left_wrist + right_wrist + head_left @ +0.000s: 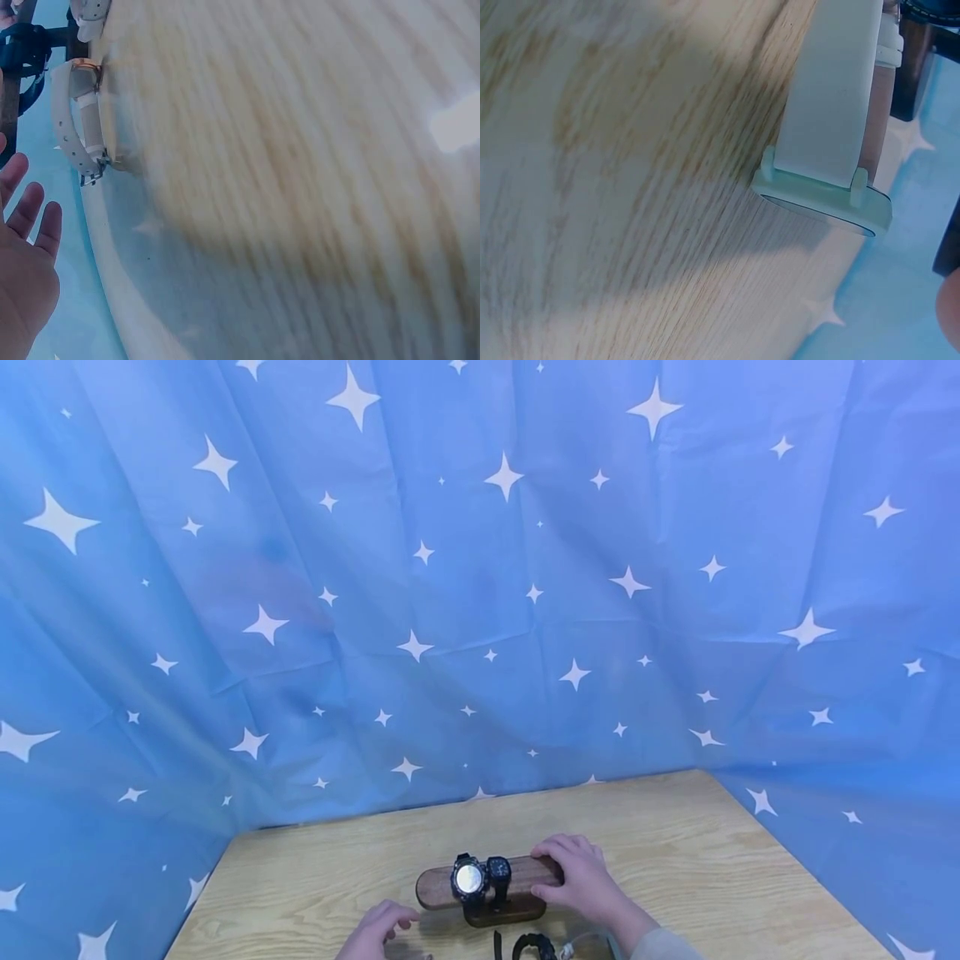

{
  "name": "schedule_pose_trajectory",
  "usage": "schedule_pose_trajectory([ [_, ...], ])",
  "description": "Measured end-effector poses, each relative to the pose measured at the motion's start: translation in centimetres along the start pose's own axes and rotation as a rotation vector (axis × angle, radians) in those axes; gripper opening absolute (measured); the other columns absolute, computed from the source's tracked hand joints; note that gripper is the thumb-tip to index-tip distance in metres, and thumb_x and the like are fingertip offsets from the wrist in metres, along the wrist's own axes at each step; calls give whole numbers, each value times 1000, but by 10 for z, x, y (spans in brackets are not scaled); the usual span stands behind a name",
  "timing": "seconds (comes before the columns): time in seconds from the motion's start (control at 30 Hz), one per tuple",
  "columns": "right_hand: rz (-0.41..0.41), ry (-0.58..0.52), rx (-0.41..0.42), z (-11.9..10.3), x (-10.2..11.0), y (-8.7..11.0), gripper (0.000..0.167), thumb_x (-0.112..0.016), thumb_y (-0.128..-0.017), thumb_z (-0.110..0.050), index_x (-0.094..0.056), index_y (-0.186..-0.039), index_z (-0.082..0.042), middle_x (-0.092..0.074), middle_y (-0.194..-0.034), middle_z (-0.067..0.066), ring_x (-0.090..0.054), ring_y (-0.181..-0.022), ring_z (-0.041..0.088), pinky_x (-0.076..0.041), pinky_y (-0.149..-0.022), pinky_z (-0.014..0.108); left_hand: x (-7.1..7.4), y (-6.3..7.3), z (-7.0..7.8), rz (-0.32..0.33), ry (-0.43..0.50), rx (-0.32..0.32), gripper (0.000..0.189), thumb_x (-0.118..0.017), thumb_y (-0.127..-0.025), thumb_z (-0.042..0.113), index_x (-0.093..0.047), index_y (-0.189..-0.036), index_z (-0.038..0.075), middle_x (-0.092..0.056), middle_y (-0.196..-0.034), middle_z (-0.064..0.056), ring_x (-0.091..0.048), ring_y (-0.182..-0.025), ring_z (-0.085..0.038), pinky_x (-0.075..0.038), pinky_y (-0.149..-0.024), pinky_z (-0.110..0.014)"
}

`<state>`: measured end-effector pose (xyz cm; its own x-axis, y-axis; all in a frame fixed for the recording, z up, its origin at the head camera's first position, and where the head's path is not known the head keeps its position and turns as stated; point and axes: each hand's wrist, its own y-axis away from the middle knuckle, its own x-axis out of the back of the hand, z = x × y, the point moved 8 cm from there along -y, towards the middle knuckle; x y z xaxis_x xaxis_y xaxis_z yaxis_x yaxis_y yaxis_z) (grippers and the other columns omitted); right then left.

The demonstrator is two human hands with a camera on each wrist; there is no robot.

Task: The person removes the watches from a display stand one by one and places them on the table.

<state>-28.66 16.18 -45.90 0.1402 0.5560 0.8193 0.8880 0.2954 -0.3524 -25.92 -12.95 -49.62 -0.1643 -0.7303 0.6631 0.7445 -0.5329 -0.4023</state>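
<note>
A dark brown wooden watch stand [437, 888] stands on the table, its padded bar lying crosswise. Two black watches circle the bar: one with a bright round face [469, 878], beside it a smaller, squarish one [498, 868]. My right hand [581, 878] grips the bar's right end, thumb in front and fingers over the top. Just short of the left end, my left hand [377, 931] is held with fingers loosely bent and nothing in them. In the left wrist view the left hand's fingers [26, 210] look spread, near the bar.
Close to the near edge lie a black watch [534, 945] and a dark strap [497, 945]. A white-strapped watch with a rose-gold case [79, 120] rests on the wood-grain table [285, 187]. A mint-green watch [821, 196] lies close to the right wrist. A blue star-patterned cloth [450, 610] surrounds the table.
</note>
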Motion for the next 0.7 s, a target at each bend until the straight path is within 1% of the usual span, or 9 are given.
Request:
schedule_pose_trajectory([
  [0.1,6,6,0,0,0,1,40,-76,-74,-40,-62,-108,-24,-57,-111,-11,-45,-103,20,-33,-83,47,1,-2,4,17,1,25,45,-81,-72,26,-62,-108,7,-55,-90,-1,-44,-74,-7,-38,-57,-22],
  [0.27,0,4,0,0,-1,0,41,-75,-75,-41,-62,-109,-22,-57,-112,-10,-45,-104,21,-33,-82,48,2,-7,8,-22,61,80,47,-81,-73,24,-60,-112,8,-54,-93,-6,-46,-76,-13,-41,-60,-25],
  [0.37,-2,3,0,0,-1,1,41,-75,-75,-41,-62,-109,-23,-57,-112,-10,-45,-104,22,-33,-82,48,3,-11,11,-40,64,114,48,-80,-73,25,-59,-114,11,-54,-95,-7,-48,-80,-15,-43,-64,-27],
  [0.43,3,2,-2,-1,-1,1,39,-75,-75,-40,-62,-109,-25,-57,-112,-10,-45,-104,22,-33,-82,47,4,-14,12,-38,57,140,46,-79,-74,26,-59,-114,13,-53,-96,-5,-48,-83,-16,-44,-67,-29],
  [0.53,11,5,-5,-1,1,1,39,-76,-75,-39,-61,-108,-26,-57,-112,-10,-45,-104,21,-33,-82,46,6,-19,14,-18,20,165,45,-78,-74,28,-59,-113,16,-52,-98,0,-47,-86,-17,-45,-71,-30],
  [0.7,9,8,-5,-1,0,1,40,-76,-75,-39,-62,-109,-24,-57,-112,-11,-45,-103,21,-33,-82,47,6,-23,17,3,-18,163,47,-77,-75,34,-59,-115,17,-53,-102,8,-48,-90,-18,-45,-74,-32],
])
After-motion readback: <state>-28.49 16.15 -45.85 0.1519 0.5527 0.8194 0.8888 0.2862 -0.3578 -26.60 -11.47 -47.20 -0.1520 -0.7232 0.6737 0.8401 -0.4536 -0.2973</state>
